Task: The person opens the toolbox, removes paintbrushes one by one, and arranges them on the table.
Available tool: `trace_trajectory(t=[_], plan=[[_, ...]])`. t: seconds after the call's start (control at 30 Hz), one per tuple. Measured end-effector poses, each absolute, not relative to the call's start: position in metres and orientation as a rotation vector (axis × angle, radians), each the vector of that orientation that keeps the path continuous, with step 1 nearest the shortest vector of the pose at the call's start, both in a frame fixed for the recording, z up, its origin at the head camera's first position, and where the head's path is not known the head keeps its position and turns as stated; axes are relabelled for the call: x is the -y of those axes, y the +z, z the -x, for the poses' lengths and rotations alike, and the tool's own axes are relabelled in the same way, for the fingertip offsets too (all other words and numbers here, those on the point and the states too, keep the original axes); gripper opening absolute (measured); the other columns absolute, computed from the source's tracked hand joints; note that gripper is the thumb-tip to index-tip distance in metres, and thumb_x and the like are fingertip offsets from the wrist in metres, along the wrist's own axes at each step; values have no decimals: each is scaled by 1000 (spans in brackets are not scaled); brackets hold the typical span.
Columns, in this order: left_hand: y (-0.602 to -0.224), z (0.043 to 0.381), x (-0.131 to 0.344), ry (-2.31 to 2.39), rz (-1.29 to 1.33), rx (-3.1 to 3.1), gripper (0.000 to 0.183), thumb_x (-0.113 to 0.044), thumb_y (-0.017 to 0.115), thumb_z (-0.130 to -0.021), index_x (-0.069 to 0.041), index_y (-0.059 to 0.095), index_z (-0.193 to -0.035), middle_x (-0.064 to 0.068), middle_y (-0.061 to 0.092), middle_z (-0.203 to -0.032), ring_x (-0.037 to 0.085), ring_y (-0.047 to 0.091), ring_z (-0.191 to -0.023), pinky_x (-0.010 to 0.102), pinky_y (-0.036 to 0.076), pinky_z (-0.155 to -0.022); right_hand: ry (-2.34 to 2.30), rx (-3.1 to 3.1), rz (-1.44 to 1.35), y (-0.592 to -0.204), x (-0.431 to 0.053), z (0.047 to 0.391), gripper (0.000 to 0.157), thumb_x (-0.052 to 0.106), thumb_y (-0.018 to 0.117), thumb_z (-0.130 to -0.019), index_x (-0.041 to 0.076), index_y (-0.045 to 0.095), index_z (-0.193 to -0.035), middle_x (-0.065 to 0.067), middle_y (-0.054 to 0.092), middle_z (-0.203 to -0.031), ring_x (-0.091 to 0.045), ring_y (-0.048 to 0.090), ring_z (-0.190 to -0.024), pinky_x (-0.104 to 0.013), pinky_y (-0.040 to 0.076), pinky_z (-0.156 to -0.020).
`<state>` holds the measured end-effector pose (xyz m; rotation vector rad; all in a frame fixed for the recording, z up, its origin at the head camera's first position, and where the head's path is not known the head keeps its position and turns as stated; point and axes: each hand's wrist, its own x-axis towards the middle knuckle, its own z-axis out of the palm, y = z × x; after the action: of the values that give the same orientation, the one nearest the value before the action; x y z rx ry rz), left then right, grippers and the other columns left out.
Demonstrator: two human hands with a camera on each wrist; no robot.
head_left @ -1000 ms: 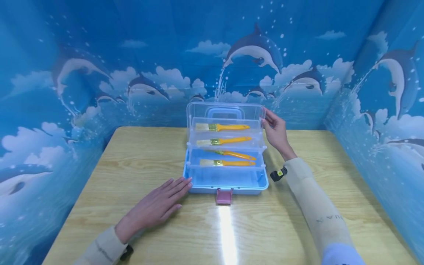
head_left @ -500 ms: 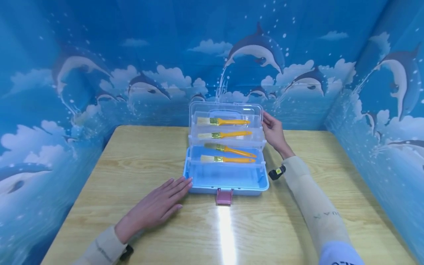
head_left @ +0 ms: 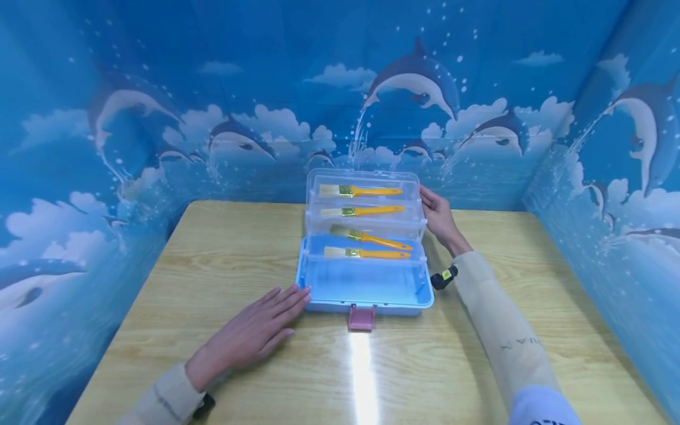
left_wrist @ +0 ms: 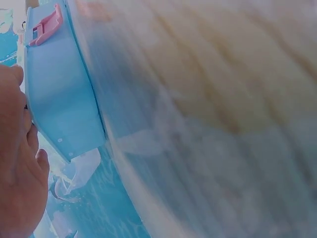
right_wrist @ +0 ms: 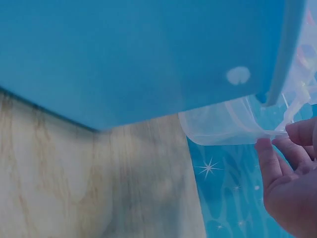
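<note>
A light blue toolbox (head_left: 366,282) lies opened on the table, its clear lid (head_left: 363,173) tipped back. Two clear trays are spread out in tiers above the base. In the upper tray are a paintbrush (head_left: 372,191) and a second paintbrush (head_left: 377,210), both yellow-handled; lower down are a slanted paintbrush (head_left: 385,241) and a straight paintbrush (head_left: 379,254). My right hand (head_left: 440,218) pinches the lid's right edge, thumb and fingertips meeting at the clear plastic (right_wrist: 223,129) in the right wrist view. With straight fingers, my left hand (head_left: 252,327) touches the box's front left corner.
A pink latch (head_left: 362,319) hangs from the box's front edge. The wooden table (head_left: 228,254) extends around the box. Behind it and at both sides hangs a blue curtain (head_left: 255,59) printed with dolphins. A bright light reflection (head_left: 363,372) crosses the tabletop in front.
The lid has tipped farther back under my right hand, which shifted slightly. The trays and their paintbrushes have moved up and back with it, spreading apart. My left hand has stayed at the corner.
</note>
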<state>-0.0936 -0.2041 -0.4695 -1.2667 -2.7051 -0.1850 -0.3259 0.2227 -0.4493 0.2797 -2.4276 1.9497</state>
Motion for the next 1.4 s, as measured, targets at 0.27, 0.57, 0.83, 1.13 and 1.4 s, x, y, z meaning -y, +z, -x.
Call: trace_trajectory(t=[0.27,0.57,0.83,1.13,1.4], plan=[[-465,94,203,-229,1266,2781,61,-35,44,-109,-15,22,-163,-2,16,-171,19,19,-156,38,11,-129,2077,2485,-125,-456,-225,327,55,11,43,-109,10,26,-161,-16,34,-163,-30,37,-149,-27,47,-111],[-467,93,202,-251,1260,2771,63,-33,49,-107,-15,24,-162,-1,20,-170,21,23,-155,43,18,-128,2066,2539,-121,-470,-228,329,54,5,42,-107,6,29,-159,-20,41,-158,-34,45,-144,-30,50,-109],[-465,92,201,-235,1263,2762,62,-34,47,-108,-14,25,-162,0,20,-170,23,23,-155,46,21,-126,2067,2577,-110,-479,-229,329,51,6,34,-109,4,28,-159,-21,41,-158,-32,42,-145,-25,48,-110],[-463,92,201,-247,1240,2846,61,-37,42,-110,-18,20,-163,-4,15,-171,19,18,-156,36,6,-129,1896,2671,-224,-476,-228,323,51,15,34,-111,7,25,-161,-23,44,-156,-37,49,-140,-30,53,-105],[-463,92,202,-244,1240,2875,61,-37,40,-110,-17,19,-163,-3,14,-171,19,17,-157,40,9,-129,1763,2698,-278,-466,-221,311,49,15,35,-111,3,31,-158,-27,49,-150,-40,55,-133,-36,54,-104]])
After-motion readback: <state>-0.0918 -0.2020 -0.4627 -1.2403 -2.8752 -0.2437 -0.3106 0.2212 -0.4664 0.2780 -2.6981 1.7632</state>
